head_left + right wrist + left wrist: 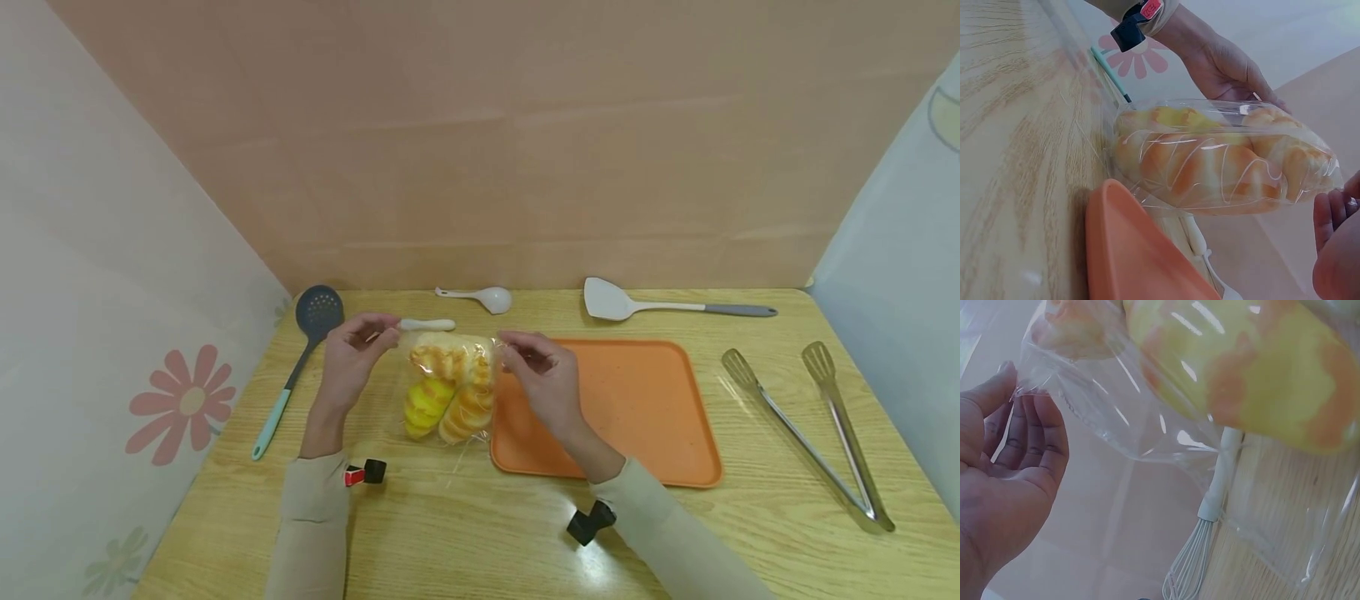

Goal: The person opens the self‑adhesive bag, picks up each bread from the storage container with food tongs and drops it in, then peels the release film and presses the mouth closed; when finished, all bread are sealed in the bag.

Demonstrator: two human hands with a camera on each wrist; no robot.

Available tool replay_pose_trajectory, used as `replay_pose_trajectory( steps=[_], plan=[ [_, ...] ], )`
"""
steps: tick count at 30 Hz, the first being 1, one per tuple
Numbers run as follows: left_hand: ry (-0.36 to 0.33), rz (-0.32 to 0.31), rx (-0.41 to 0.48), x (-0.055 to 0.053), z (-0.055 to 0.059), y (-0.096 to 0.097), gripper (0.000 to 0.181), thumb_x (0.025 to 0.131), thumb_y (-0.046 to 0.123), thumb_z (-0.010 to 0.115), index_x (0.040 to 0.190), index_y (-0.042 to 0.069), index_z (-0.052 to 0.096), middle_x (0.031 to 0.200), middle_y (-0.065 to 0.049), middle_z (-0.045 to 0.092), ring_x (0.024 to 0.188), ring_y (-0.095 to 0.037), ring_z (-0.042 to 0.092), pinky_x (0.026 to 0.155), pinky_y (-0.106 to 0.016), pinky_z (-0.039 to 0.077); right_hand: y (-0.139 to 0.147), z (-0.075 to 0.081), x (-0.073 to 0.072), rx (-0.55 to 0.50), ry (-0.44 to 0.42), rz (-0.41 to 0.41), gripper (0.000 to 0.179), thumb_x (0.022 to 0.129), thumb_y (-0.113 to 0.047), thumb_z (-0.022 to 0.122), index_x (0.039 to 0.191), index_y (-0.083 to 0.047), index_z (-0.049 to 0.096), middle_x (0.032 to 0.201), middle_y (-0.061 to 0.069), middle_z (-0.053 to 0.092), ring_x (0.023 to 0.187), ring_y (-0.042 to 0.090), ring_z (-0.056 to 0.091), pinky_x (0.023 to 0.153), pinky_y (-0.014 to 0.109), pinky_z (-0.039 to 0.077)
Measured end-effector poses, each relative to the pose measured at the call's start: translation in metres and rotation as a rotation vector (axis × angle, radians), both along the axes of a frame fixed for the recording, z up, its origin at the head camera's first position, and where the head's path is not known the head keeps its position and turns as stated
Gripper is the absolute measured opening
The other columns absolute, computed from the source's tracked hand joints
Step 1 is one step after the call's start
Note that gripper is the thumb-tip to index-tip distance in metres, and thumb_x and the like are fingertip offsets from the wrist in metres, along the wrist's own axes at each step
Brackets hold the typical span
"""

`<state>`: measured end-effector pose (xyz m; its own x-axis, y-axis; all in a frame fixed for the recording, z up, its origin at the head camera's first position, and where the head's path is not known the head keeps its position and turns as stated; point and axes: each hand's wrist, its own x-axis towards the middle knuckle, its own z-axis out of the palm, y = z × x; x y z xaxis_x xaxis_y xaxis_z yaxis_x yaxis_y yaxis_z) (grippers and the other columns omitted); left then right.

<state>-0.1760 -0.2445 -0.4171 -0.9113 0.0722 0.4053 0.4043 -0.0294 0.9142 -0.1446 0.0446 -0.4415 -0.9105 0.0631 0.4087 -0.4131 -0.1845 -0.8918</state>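
A clear plastic bag [448, 387] with three bread pieces inside hangs between my two hands. One bread is yellow [427, 408]; the other two are golden brown, and one of those [1191, 169] carries white icing lines. My left hand [356, 358] pinches the bag's upper left corner between thumb and fingertips, as the left wrist view also shows. At the upper right corner, my right hand [547, 385] pinches the film. Behind the bag lies a whisk [1194, 550], its pale handle [431, 324] showing past the left fingers.
Right of the bag lies an orange tray [630, 408], partly under my right hand. A slotted skimmer [319, 312] is at left, a white spoon [491, 299] at the back, a white spatula [609, 300] behind the tray, and metal tongs [843, 433] spread at right.
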Motion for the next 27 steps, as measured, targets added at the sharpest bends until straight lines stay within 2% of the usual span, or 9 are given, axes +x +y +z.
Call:
replay_pose_trajectory(
  steps=[4,11,14,18,21,23,27],
  plan=[
    [-0.004,-0.020,-0.012,-0.001,0.000,-0.002,0.021,0.102,-0.017,0.066,0.121,-0.027,0.062,0.105,0.004,0.077,0.092,-0.010,0.072,0.084,-0.022,0.062,-0.001,-0.001,0.000,0.001,-0.008,-0.001,0.020,0.098,0.017,0.071,0.117,0.017,0.077,0.108,0.019,0.079,0.082,0.014,0.074,0.077,0.027,0.065],
    [-0.033,-0.055,-0.037,-0.001,-0.002,-0.007,0.022,0.104,-0.015,0.064,0.125,-0.022,0.065,0.108,0.001,0.076,0.099,-0.012,0.071,0.087,-0.025,0.064,0.000,-0.001,-0.001,0.052,-0.044,0.013,0.025,0.102,0.011,0.072,0.126,0.013,0.076,0.116,0.029,0.073,0.092,0.008,0.074,0.076,0.029,0.067],
    [-0.072,-0.060,-0.049,0.000,-0.002,-0.010,0.021,0.107,-0.010,0.064,0.127,-0.012,0.070,0.109,0.001,0.075,0.100,-0.014,0.071,0.088,-0.027,0.065,-0.001,-0.001,-0.001,0.063,-0.062,0.049,0.030,0.103,0.011,0.069,0.132,0.014,0.073,0.116,0.028,0.070,0.097,0.009,0.073,0.079,0.029,0.067],
    [-0.136,-0.066,-0.059,0.001,0.000,-0.013,0.022,0.111,-0.003,0.063,0.131,-0.005,0.071,0.121,-0.002,0.073,0.105,-0.017,0.072,0.091,-0.033,0.067,-0.001,0.000,-0.001,0.069,-0.102,0.111,0.037,0.104,0.012,0.064,0.141,0.015,0.065,0.116,0.026,0.065,0.103,0.012,0.070,0.085,0.028,0.065],
    [-0.191,-0.059,-0.073,0.001,0.000,-0.015,0.024,0.113,0.000,0.061,0.134,-0.005,0.069,0.130,-0.005,0.070,0.108,-0.018,0.071,0.093,-0.035,0.067,-0.002,0.000,-0.001,0.087,-0.137,0.152,0.043,0.106,0.010,0.061,0.149,0.015,0.059,0.120,0.027,0.062,0.106,0.012,0.068,0.090,0.029,0.064],
    [-0.229,-0.046,-0.094,0.000,-0.001,-0.016,0.024,0.114,0.003,0.061,0.136,-0.004,0.069,0.131,-0.005,0.069,0.108,-0.016,0.071,0.092,-0.034,0.067,-0.002,-0.002,-0.001,0.097,-0.160,0.175,0.047,0.107,0.008,0.060,0.153,0.013,0.054,0.122,0.029,0.062,0.107,0.012,0.067,0.093,0.031,0.064],
    [-0.290,-0.038,-0.135,-0.002,-0.002,-0.018,0.030,0.115,0.005,0.060,0.140,-0.010,0.064,0.131,-0.002,0.066,0.108,-0.015,0.070,0.093,-0.032,0.066,-0.001,-0.005,-0.003,0.101,-0.198,0.211,0.050,0.110,0.005,0.056,0.159,0.011,0.048,0.125,0.031,0.061,0.112,0.016,0.068,0.099,0.042,0.064]
  ],
)
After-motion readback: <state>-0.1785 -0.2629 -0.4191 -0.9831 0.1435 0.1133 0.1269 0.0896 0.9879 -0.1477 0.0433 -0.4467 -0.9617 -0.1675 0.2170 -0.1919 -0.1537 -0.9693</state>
